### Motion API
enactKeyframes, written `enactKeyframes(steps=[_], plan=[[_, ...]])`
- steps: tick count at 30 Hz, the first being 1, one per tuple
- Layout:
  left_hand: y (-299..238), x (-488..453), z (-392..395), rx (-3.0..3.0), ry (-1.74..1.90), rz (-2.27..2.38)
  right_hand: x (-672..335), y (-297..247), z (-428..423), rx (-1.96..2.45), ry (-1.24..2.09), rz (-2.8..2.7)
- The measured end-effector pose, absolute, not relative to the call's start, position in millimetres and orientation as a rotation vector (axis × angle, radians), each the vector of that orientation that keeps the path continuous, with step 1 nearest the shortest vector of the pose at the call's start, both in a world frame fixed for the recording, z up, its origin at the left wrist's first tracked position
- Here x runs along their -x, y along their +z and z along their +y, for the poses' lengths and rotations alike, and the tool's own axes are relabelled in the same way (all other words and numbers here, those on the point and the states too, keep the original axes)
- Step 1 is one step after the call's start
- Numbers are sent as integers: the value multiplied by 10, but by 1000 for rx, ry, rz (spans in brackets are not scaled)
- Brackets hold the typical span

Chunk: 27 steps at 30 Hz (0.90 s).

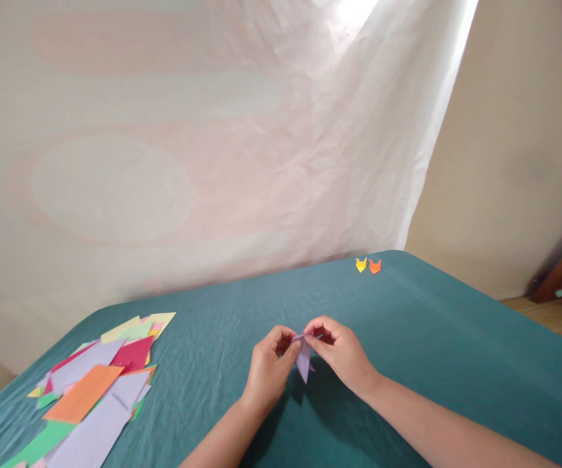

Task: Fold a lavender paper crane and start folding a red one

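Both my hands meet over the middle of the teal tablecloth (pixel 447 364). My left hand (pixel 268 370) and my right hand (pixel 342 351) pinch a small folded piece of lilac paper (pixel 304 359) between fingertips, just above the cloth. The paper's pointed end hangs down between the hands. Fingers of both hands are curled closed on it.
A loose pile of coloured paper sheets (pixel 90 390) lies at the left front of the table. A small yellow folded figure (pixel 361 264) and an orange one (pixel 375 266) stand near the far edge. A white sheet hangs behind; a wooden floor shows at right.
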<state>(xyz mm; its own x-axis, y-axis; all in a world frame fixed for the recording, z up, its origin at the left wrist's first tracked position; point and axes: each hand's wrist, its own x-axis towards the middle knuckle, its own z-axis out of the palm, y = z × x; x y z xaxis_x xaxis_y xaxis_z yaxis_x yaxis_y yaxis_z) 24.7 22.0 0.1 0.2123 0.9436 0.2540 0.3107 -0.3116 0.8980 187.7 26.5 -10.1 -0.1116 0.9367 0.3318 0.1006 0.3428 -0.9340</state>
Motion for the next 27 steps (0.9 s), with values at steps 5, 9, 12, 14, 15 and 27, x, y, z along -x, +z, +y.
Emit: enactKeyframes(steps=[5,9,12,14,15,27], plan=[[-12,-246,225,-1662,1186,1192,-1876,-94,271,1024,922,-1527],[-24,-238,242,-1588,1205,1198,-1885,-104,274,1038,955,-1523],[-20,-237,252,-1535,1199,1167,-1900,-127,284,1052,967,-1538],[-10,-237,256,-1504,1195,1139,-1911,-151,299,1056,985,-1535],[-5,-237,257,-1494,1193,1129,-1915,-164,307,1055,999,-1527],[-16,-212,282,-1546,1096,1191,-1893,-179,297,1037,1002,-1518]])
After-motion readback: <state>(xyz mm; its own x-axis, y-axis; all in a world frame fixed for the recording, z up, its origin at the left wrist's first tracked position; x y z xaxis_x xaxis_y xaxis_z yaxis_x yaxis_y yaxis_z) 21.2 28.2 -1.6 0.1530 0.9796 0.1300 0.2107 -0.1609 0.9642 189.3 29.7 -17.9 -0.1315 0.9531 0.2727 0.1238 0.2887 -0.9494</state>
